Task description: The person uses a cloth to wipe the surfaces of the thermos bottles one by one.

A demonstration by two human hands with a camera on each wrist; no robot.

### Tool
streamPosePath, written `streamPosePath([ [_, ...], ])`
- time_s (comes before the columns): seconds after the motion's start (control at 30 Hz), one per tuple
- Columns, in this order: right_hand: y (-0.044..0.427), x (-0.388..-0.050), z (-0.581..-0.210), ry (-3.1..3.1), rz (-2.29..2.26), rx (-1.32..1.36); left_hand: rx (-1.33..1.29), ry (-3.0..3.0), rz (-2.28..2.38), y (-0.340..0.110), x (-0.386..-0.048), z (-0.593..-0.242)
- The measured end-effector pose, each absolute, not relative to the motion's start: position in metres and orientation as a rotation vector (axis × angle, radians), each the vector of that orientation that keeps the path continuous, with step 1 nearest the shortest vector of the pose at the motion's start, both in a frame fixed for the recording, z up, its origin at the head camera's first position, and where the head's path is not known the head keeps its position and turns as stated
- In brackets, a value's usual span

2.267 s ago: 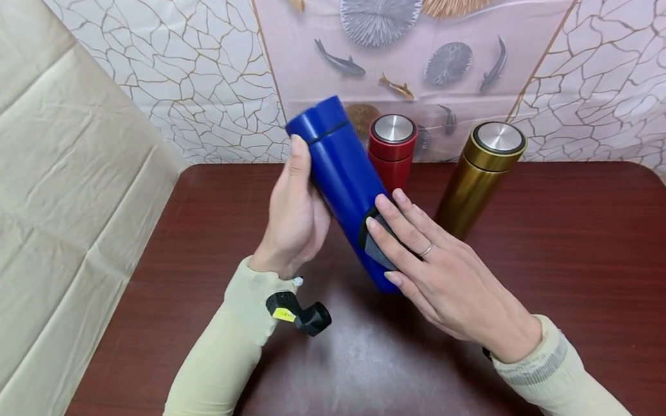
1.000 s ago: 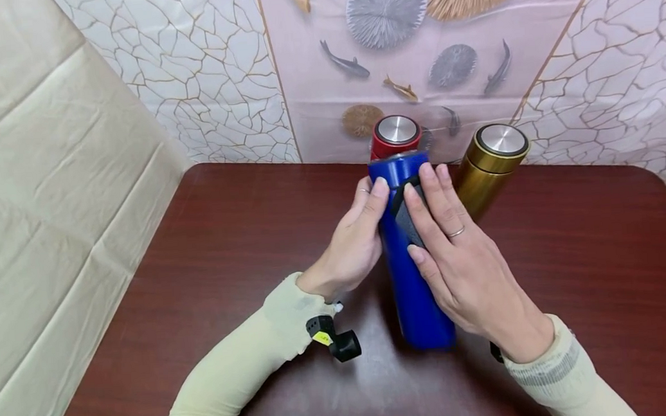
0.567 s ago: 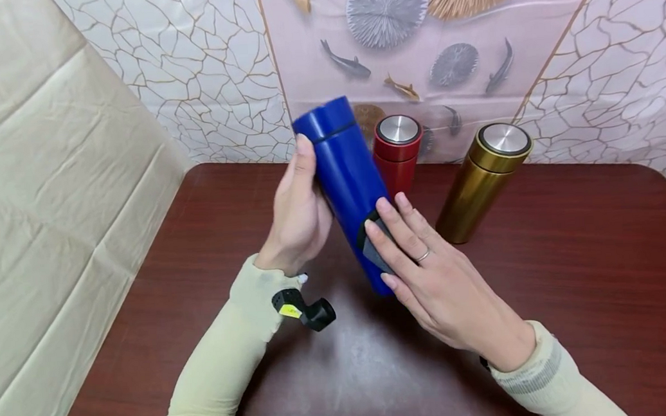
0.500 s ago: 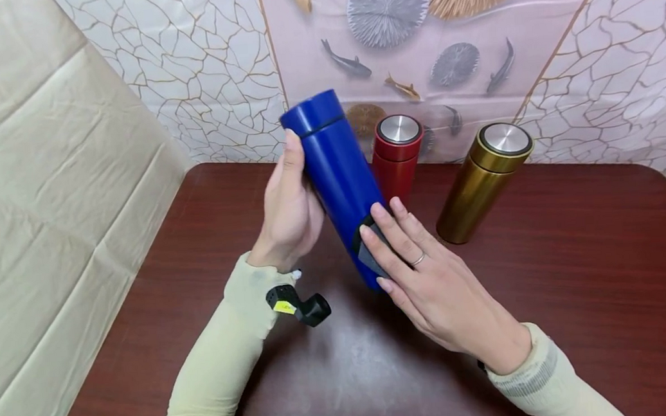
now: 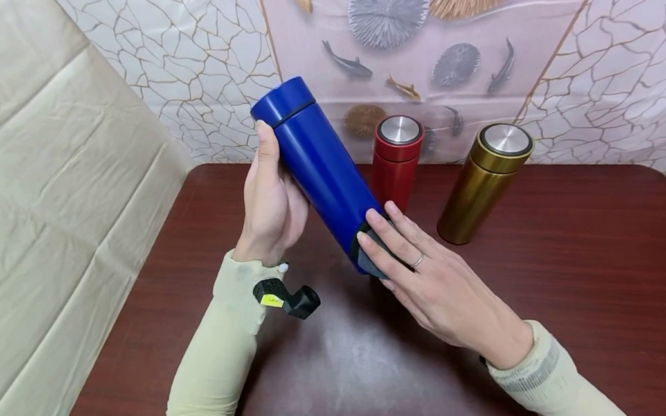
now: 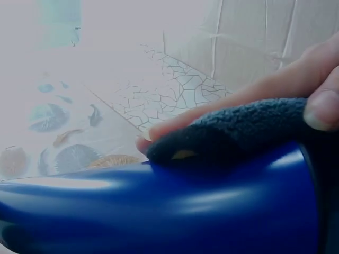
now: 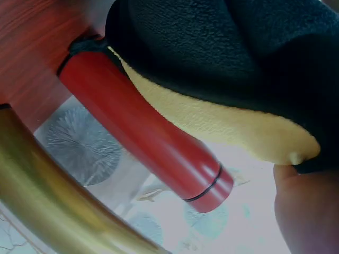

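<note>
In the head view, my left hand (image 5: 271, 202) grips a blue thermos flask (image 5: 324, 163) near its lid, thumb along the side and the other fingers hidden behind. The flask leans to the left, lid end up. At its lower end my right hand (image 5: 440, 291) holds a dark grey cleaning cloth (image 5: 372, 257) against the surface, fingers laid nearly straight over it. The right wrist view shows the cloth's yellow side (image 7: 212, 119) above the hand's edge. In the left wrist view the fluffy cloth (image 6: 249, 121) lies on the blue flask (image 6: 212, 206).
A red thermos flask (image 5: 397, 165) stands just behind the blue one, and a gold thermos flask (image 5: 482, 184) stands to its right. Both rest on the dark red-brown table (image 5: 592, 267). A patterned wall covering (image 5: 201, 69) rises behind the table's far edge.
One second ago the blue flask was more upright, with the cloth near its top. My left hand has since moved up and left, tilting the flask, and the cloth now lies at its lower end.
</note>
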State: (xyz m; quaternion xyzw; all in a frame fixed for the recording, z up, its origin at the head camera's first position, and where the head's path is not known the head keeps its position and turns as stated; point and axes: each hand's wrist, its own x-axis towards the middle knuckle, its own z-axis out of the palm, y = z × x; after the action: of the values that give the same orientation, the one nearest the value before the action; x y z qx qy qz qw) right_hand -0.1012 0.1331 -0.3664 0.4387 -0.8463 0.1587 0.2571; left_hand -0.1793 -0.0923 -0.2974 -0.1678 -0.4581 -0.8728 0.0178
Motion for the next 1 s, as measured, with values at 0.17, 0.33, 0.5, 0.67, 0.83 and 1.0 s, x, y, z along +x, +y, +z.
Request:
streamPosePath([
  [0.17, 0.137, -0.108, -0.369, -2.248, 0.536, 1.231, -0.534, -1.45, -2.732, -0.091, -0.181, -0.301],
  [0.33, 0.142, -0.112, -0.365, -2.206, 0.765, 1.273, -0.55, -1.483, -2.742, -0.088, -0.183, -0.302],
  [0.5, 0.145, -0.111, -0.362, -2.235, 0.992, 1.286, -0.583, -1.567, -2.703, -0.086, -0.183, -0.304],
  [0.67, 0.146, -0.11, -0.361, -2.217, 1.102, 1.233, -0.622, -1.586, -2.692, -0.083, -0.182, -0.307],
  [0.83, 0.148, -0.109, -0.357, -2.21, 1.113, 1.114, -0.614, -1.611, -2.657, -0.081, -0.181, -0.309],
  [1.0, 0.151, -0.107, -0.354, -2.213, 1.112, 0.959, -0.611, -1.665, -2.61, -0.079, -0.179, -0.309],
])
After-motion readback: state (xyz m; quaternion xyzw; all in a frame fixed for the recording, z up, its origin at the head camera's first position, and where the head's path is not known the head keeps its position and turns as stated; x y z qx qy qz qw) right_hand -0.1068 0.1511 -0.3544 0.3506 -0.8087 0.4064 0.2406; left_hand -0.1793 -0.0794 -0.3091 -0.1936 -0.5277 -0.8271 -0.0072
